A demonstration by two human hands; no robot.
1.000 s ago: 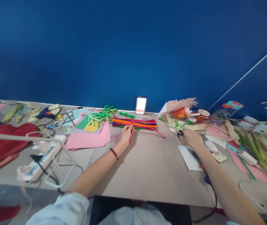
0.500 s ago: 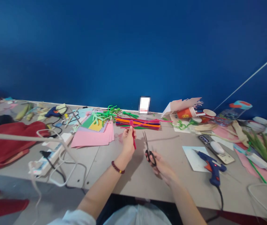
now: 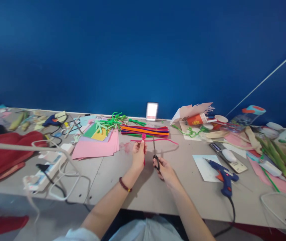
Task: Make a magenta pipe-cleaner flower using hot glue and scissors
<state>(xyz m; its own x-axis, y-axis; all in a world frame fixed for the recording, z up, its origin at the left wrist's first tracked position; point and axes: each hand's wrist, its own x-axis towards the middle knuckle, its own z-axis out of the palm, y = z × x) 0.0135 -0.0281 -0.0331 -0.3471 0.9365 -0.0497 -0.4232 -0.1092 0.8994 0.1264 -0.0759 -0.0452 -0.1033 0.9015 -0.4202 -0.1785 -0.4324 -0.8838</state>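
Currently | left hand pinches pink pipe-cleaner piece, knob topmost, strand crosswise | right hand grips scissors, blades pointing away

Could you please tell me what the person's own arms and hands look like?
The left hand and right hand are ungloved. A dark reddish-brown beaded bracelet with a touch of yellow circles the left wrist. A pale blue sleeve shows on the left; none is visible on the right.
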